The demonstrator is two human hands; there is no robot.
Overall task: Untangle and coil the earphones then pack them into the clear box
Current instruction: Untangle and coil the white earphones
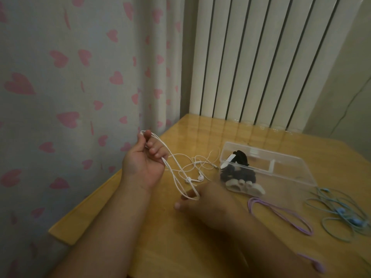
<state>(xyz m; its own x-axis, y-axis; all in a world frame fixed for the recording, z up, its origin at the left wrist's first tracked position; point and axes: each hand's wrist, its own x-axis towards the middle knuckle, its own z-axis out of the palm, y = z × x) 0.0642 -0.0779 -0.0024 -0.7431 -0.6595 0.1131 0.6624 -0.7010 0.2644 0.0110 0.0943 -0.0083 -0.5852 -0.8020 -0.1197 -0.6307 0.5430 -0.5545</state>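
Head: coiling white earphones (pixel 197 163)
Left hand (pixel 144 163): grips loops
Right hand (pixel 206 203): pinches cord
Next: likely wind loose tail

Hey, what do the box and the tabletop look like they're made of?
Clear box: likely hard plastic, glossy; its contents show through the walls. Table: wood or wood-look laminate, yellowish with a glossy coat; it mirrors the radiator at its far edge.
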